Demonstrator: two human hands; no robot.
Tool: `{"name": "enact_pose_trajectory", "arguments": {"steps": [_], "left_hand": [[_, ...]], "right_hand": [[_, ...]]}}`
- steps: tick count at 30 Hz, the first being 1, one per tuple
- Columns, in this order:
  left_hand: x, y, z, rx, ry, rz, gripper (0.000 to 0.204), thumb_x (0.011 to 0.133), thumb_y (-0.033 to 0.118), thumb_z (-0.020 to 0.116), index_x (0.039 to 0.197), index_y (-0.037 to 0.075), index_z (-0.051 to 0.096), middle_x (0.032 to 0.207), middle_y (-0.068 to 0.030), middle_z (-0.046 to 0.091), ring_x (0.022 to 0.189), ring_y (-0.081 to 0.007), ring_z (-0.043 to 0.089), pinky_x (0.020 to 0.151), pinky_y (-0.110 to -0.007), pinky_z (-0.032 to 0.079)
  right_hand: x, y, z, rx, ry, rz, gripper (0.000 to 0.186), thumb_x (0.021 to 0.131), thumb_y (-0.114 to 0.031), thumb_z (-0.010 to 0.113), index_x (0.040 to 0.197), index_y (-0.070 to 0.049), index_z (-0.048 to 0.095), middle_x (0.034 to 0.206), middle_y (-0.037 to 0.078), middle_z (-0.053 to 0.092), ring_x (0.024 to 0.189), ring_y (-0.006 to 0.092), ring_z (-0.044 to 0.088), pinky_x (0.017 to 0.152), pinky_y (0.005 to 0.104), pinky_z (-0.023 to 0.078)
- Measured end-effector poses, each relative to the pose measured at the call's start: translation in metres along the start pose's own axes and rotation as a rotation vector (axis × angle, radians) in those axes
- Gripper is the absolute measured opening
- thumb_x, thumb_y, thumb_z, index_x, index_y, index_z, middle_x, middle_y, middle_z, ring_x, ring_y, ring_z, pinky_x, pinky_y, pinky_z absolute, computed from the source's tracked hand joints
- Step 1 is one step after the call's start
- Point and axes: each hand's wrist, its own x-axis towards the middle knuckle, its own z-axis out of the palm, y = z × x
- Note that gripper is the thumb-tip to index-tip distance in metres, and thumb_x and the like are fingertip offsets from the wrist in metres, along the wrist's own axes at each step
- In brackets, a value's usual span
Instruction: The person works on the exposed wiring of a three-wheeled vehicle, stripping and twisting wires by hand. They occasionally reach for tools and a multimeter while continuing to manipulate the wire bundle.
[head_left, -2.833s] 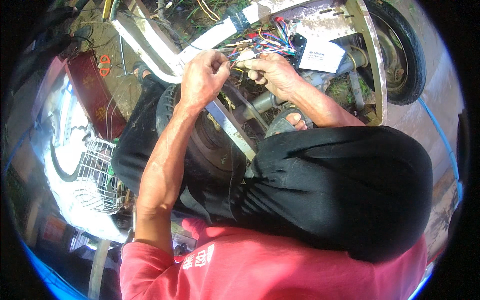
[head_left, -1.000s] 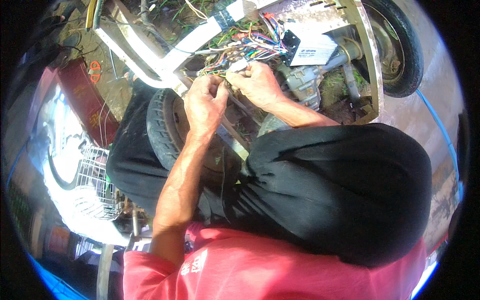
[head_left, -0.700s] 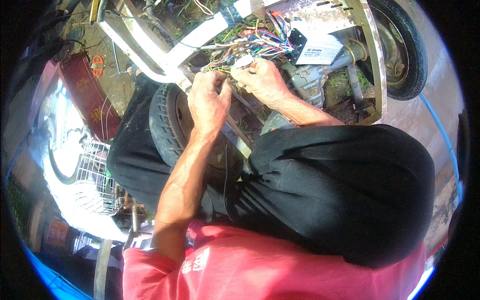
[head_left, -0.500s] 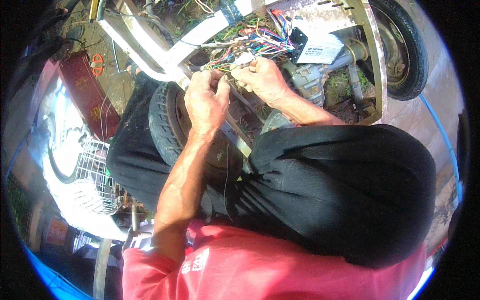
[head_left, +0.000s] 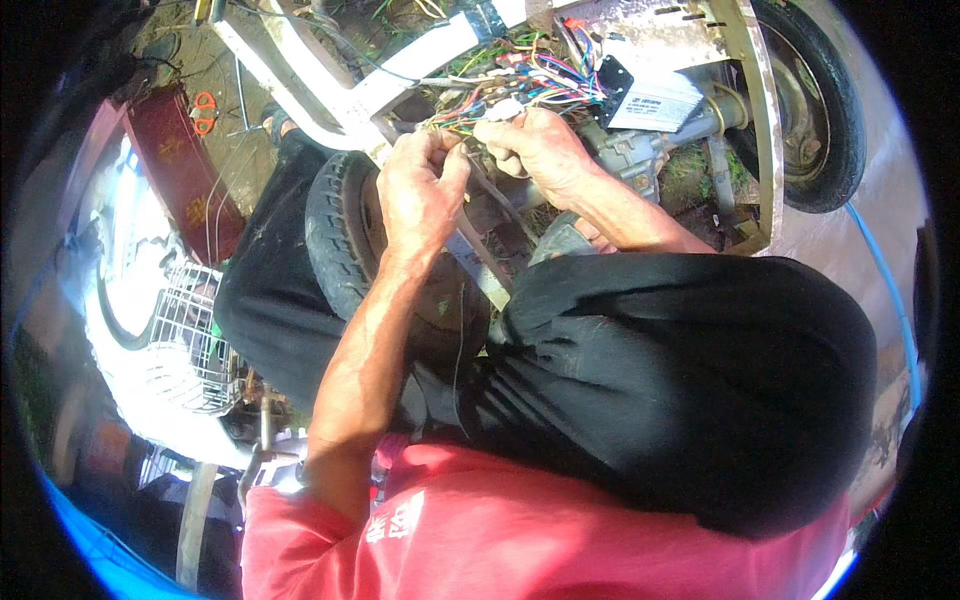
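My left hand (head_left: 424,190) is closed, thumb against the fingers, at the near end of a bundle of coloured wires (head_left: 545,75). Thin wire ends show at its fingertips. Just to its right, my right hand (head_left: 545,155) is closed with curled fingers; what lies in them is hidden. A white plastic connector (head_left: 503,110) sits right beside its fingertips. The wires run to a silver control box (head_left: 655,102) with a black end plate, set above a grey motor and axle housing (head_left: 630,155).
A white metal frame (head_left: 415,65) crosses the top. One tyre (head_left: 335,225) stands between my legs, another wheel (head_left: 815,110) at far right. Orange-handled scissors (head_left: 204,113) lie on the ground by a dark red panel (head_left: 180,165). A wire basket (head_left: 195,340) is at left, a blue hose (head_left: 885,265) at right.
My hands have drawn slightly apart at the fingertips, the right one moving a little to the right. The whole scene has shifted slightly in the picture.
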Motion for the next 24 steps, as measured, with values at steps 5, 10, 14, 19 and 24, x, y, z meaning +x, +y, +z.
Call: {"name": "enact_pose_trajectory", "arguments": {"steps": [5, 10, 14, 19, 24], "left_hand": [[-0.003, 0.005, -0.004, -0.020, -0.042, -0.104, 0.023, 0.092, 0.022, 0.074, 0.101, 0.000, 0.074, 0.087, -0.0124, 0.076, 0.075, -0.0187, 0.070, 0.075, -0.034, 0.056], [0.000, 0.010, -0.007, -0.208, -0.140, -0.244, 0.027, 0.098, 0.025, 0.067, 0.095, -0.001, 0.072, 0.079, -0.0126, 0.071, 0.063, -0.0210, 0.067, 0.065, -0.037, 0.055], [0.008, 0.009, -0.006, -0.466, -0.296, -0.516, 0.030, 0.103, 0.028, 0.062, 0.093, 0.000, 0.071, 0.076, -0.0081, 0.069, 0.053, -0.0141, 0.060, 0.054, -0.032, 0.051], [0.005, -0.007, 0.003, -0.987, -0.329, -0.728, 0.020, 0.103, 0.024, 0.062, 0.096, 0.006, 0.067, 0.075, -0.0023, 0.064, 0.055, -0.0124, 0.055, 0.054, -0.030, 0.050], [0.000, -0.017, 0.013, -1.317, -0.274, -0.838, 0.013, 0.102, 0.019, 0.062, 0.097, 0.007, 0.065, 0.077, -0.0015, 0.063, 0.061, -0.0123, 0.056, 0.057, -0.031, 0.052]], "right_hand": [[-0.003, -0.003, 0.007, 0.022, 0.022, 0.032, 0.025, 0.098, -0.024, 0.070, 0.078, -0.009, 0.065, 0.067, -0.004, 0.057, 0.054, 0.0059, 0.046, 0.050, 0.0237, 0.031], [0.001, 0.004, 0.004, -0.011, 0.015, 0.012, 0.024, 0.098, -0.024, 0.069, 0.080, -0.010, 0.065, 0.070, -0.004, 0.058, 0.057, 0.0062, 0.048, 0.051, 0.0235, 0.033], [-0.003, 0.000, 0.003, -0.019, 0.022, 0.019, 0.029, 0.094, -0.026, 0.071, 0.076, -0.004, 0.069, 0.069, 0.001, 0.063, 0.060, 0.0097, 0.054, 0.055, 0.0271, 0.040], [-0.001, 0.002, 0.002, -0.018, 0.018, 0.019, 0.027, 0.095, -0.025, 0.071, 0.076, -0.005, 0.068, 0.069, 0.001, 0.063, 0.060, 0.0096, 0.053, 0.054, 0.0265, 0.040], [-0.004, 0.000, 0.006, -0.037, 0.027, 0.007, 0.027, 0.097, -0.025, 0.069, 0.078, -0.006, 0.068, 0.070, 0.000, 0.062, 0.059, 0.0079, 0.053, 0.053, 0.0246, 0.039]]}}
